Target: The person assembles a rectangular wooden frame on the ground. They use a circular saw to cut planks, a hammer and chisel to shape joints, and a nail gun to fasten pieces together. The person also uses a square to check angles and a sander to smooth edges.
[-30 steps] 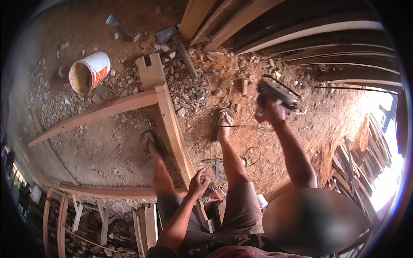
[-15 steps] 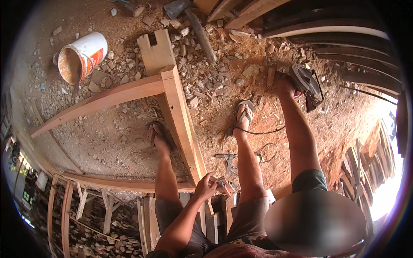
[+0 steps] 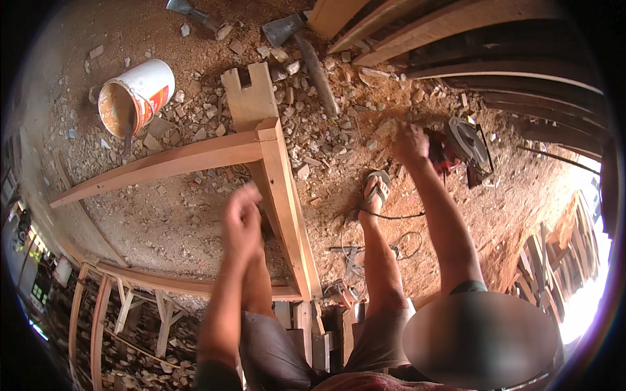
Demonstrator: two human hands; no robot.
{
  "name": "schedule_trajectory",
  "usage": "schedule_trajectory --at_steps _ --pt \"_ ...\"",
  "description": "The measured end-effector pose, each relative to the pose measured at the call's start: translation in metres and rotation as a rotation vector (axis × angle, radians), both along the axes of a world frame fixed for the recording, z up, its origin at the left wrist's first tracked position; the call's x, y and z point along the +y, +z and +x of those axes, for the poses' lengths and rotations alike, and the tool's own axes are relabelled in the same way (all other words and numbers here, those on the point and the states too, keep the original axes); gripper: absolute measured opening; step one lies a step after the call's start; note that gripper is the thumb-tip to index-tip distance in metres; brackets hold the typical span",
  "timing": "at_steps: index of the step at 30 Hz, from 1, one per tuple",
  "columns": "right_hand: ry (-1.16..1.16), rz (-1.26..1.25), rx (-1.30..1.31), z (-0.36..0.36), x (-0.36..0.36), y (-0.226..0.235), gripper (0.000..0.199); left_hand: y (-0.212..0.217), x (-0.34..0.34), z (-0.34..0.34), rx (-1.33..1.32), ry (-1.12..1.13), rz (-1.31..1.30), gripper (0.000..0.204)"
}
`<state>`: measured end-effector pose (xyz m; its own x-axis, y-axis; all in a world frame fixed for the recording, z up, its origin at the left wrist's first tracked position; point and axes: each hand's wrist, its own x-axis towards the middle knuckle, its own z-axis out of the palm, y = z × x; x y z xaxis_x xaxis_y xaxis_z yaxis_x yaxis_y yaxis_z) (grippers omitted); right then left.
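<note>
My left hand (image 3: 242, 218) is raised over the inner side of a wooden frame (image 3: 290, 215), smeared by motion, so its finger pose is unclear. Beyond it, a notched timber end (image 3: 250, 98) juts out past the frame's corner. On the right, my right hand (image 3: 412, 146) is just left of a circular saw (image 3: 466, 146) with a dark and red body. The saw rests on the dirt, apart from the hand as far as I can see. Blur hides how the right fingers are bent.
A white and orange bucket (image 3: 147, 88) lies tipped over at the far left. A hammer (image 3: 313, 62) lies on rubble at the back. A cable (image 3: 398, 215) runs by my sandalled foot (image 3: 376, 189). Stacked planks (image 3: 521, 68) line the right, and wooden pieces (image 3: 166, 319) stand at lower left.
My left hand has moved up and left, away from the frame's near end. My right hand has come off the saw and shifted left. The view has tilted slightly.
</note>
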<state>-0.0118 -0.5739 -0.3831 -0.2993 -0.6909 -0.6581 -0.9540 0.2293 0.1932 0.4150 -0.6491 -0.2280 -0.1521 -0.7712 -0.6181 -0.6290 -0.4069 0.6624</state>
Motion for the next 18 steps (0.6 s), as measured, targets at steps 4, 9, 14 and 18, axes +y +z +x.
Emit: schedule_trajectory --at_steps 4,9,14,18 --pt "-0.39 -0.345 -0.636 0.081 -0.087 -0.004 0.074 -0.101 -0.193 -0.006 -0.303 -0.346 -0.713 0.057" --pt "-0.362 -0.452 -0.492 0.144 -0.141 -0.061 0.076 -0.194 -0.348 -0.035 -0.763 -0.729 -0.929 0.075" --pt "-0.56 -0.356 -0.456 0.132 -0.161 -0.043 0.052 -0.218 -0.359 -0.053 -1.013 -1.084 -0.922 0.055" --pt "-0.918 -0.232 -0.869 0.118 -0.13 0.033 0.044 -0.202 -0.332 -0.046 -0.853 -1.216 -0.754 0.042"
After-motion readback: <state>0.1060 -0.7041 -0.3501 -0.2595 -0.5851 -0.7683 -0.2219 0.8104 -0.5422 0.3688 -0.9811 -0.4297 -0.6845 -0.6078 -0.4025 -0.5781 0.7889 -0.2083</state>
